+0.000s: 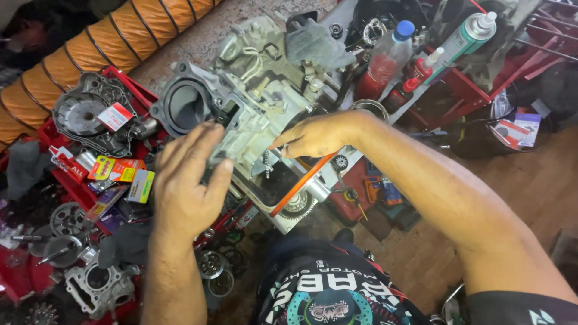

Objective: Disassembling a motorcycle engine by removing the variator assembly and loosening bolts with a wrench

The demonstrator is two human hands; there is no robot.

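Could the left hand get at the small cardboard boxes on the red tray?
Probably yes: the left hand rests on the engine casing, the boxes lie uncovered beside it on the red tray.

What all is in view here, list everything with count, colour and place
engine casing: one, grey metal, centre, on the stand
duct hose: one, orange, top left
red tray: one, left, holding a round engine cover and small packets
cylinder block: one, grey, bottom left
gear: one, steel, under the casing
bottle: one, clear with red liquid and blue cap, top centre
spray can: one, green and white, top right
wooden floor: brown, right
left hand: flat against the casing's near side
right hand: fingers on the casing's right edge
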